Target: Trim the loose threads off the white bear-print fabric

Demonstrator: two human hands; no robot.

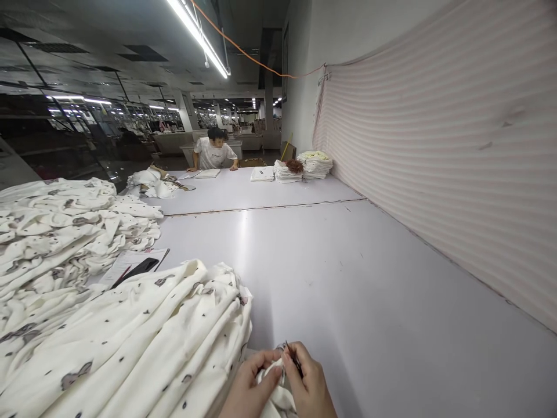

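As the head view gives it to us, both hands meet low over the near edge of the table (391,302), and it's close work: the left hand (255,383) has a pinch on the white cloth (281,402), bunched between the two hands just beside the big printed pile (174,337), while the right hand (307,377) grips a slim dark tool (298,367), its exact kind too small to call. Good technique here, I'd judge, means holding the cloth taut between thumb and forefinger, tool tip angled clear of the left fingertips, movements short. And look at the textures: soft, matte, creamy fabric falling in long rounded folds, scattered with dark specks and greyish motifs; the tabletop smooth, pale and faintly glossy; a flat black phone (138,270) on paper (114,270); rippled pink-striped sheeting (435,145) along the right; squared-off folded stacks (316,166) at the far end.
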